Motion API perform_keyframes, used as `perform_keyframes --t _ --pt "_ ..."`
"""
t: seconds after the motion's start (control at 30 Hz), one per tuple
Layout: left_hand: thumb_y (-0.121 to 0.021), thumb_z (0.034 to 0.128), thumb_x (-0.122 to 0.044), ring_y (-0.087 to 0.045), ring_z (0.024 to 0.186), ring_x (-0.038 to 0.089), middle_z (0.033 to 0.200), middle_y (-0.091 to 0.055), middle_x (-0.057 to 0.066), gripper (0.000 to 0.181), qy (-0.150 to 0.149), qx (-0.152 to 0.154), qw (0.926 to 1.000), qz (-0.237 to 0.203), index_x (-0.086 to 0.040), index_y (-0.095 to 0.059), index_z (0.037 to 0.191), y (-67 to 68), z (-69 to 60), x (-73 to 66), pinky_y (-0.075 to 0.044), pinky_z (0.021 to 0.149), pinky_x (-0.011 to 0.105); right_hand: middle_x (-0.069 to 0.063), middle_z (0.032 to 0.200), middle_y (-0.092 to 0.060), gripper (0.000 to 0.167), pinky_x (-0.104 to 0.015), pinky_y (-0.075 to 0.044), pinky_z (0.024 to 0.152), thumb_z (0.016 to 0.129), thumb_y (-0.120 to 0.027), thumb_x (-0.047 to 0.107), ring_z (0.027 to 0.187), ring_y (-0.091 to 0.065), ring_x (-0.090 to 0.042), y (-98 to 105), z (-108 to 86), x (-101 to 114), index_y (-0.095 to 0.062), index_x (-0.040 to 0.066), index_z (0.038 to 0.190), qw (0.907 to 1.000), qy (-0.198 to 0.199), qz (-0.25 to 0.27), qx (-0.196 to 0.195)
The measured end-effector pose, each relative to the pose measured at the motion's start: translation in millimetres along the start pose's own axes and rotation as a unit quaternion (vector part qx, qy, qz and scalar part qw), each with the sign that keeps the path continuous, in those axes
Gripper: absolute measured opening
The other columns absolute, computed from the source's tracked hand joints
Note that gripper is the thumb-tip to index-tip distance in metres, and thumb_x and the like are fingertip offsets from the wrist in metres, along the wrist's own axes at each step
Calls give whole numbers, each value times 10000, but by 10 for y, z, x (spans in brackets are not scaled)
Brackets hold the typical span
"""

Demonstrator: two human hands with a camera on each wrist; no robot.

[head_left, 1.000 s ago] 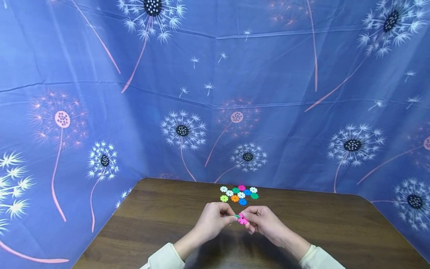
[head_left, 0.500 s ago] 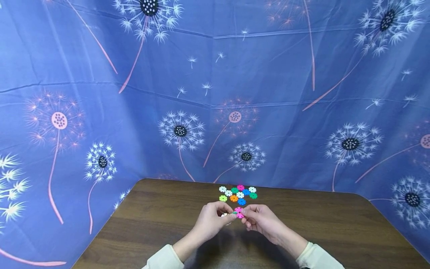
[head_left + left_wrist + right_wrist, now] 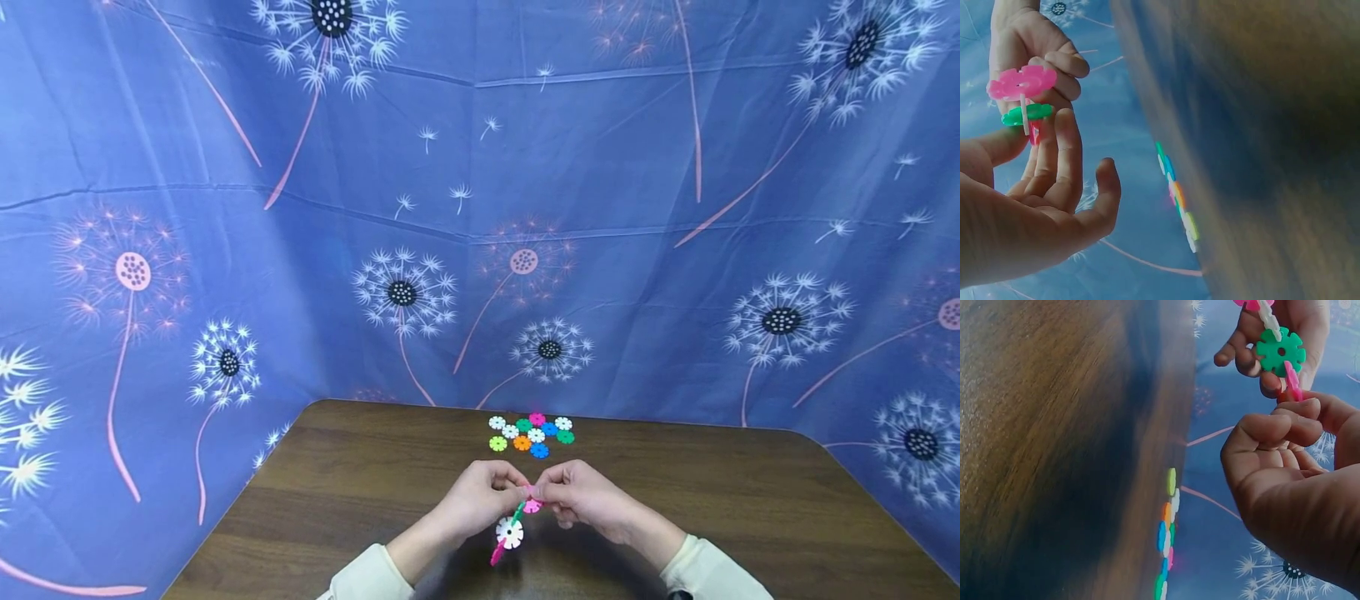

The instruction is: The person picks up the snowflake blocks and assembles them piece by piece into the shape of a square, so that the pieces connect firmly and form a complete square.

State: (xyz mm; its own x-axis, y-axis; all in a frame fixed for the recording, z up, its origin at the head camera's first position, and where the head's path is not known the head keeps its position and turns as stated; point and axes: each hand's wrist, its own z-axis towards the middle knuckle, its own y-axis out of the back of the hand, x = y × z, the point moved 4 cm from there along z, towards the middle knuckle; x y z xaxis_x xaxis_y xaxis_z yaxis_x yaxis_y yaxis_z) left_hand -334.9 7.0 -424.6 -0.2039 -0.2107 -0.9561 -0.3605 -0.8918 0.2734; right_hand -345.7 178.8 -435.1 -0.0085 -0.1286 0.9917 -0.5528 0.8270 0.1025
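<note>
Four kinds of coloured segment make a chain of notched building discs between the hands in the head view: an upper pink disc [image 3: 532,506], a green disc [image 3: 517,513], a white disc [image 3: 509,533] and a lower pink disc [image 3: 498,552]. My left hand [image 3: 480,498] pinches the chain near its upper end. Thumb and fingertips of my right hand [image 3: 588,497] pinch the upper pink disc, partly hiding it. The right wrist view shows the green disc [image 3: 1280,351] face-on, slotted to the upper pink disc [image 3: 1293,381]. The chain hangs above the table.
Several loose notched discs [image 3: 522,444], white, green, blue, orange, pink and yellow-green, lie near the far edge of the brown wooden table [image 3: 675,500]. A blue dandelion-print cloth [image 3: 637,292] hangs behind and beside the table.
The chain has swung down from between the hands, so its white and lower pink discs show. Both hands have come together at the upper pink disc. The loose discs lie as before.
</note>
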Motion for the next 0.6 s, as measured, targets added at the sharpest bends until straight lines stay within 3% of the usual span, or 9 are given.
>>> perform_keyframes --t 0.17,0.27,0.33,0.4,0.5,0.6 --pt "-701 914 -80 -554 642 117 695 -638 -4 60 152 -214 9994 -238 -21 -699 910 13 0 28 -447 596 283 2 677 -529 203 -270 -376 553 1000 -621 188 562 -421 -104 75 81 10 -653 26 883 9995 -177 -197 177" --pt "-690 910 -75 -548 651 125 693 -629 0 77 194 -338 9984 -421 1 -691 922 42 9 23 -450 609 286 -23 715 -571 284 -270 -401 550 1017 -616 243 586 -461 -121 238 183 27 -643 -15 901 9961 -171 -861 1" --pt "-684 918 -81 -543 651 122 687 -622 0 86 254 -420 9974 -523 4 -689 930 61 13 26 -445 605 277 -32 723 -586 284 -262 -410 528 1011 -626 226 586 -480 -124 383 268 35 -647 -38 909 9866 -15 -1599 -326" --pt "-679 929 -87 -544 652 116 690 -627 6 93 331 -468 9965 -603 6 -686 936 70 10 36 -445 605 269 -28 715 -591 239 -264 -415 513 990 -649 181 581 -495 -123 529 350 30 -661 -38 895 9666 157 -2447 -744" --pt "-679 931 -87 -542 641 116 694 -637 12 89 394 -512 9960 -614 3 -683 930 71 -5 59 -436 593 267 9 704 -577 143 -280 -418 538 942 -689 111 601 -492 -119 718 469 -14 -669 21 833 9227 312 -3603 -1337" --pt "-683 921 -78 -540 634 115 697 -639 11 85 336 -563 9962 -574 7 -681 916 69 -20 67 -430 586 264 38 694 -556 148 -312 -426 604 903 -711 75 626 -487 -128 858 587 -72 -638 90 775 8816 294 -4364 -1772"
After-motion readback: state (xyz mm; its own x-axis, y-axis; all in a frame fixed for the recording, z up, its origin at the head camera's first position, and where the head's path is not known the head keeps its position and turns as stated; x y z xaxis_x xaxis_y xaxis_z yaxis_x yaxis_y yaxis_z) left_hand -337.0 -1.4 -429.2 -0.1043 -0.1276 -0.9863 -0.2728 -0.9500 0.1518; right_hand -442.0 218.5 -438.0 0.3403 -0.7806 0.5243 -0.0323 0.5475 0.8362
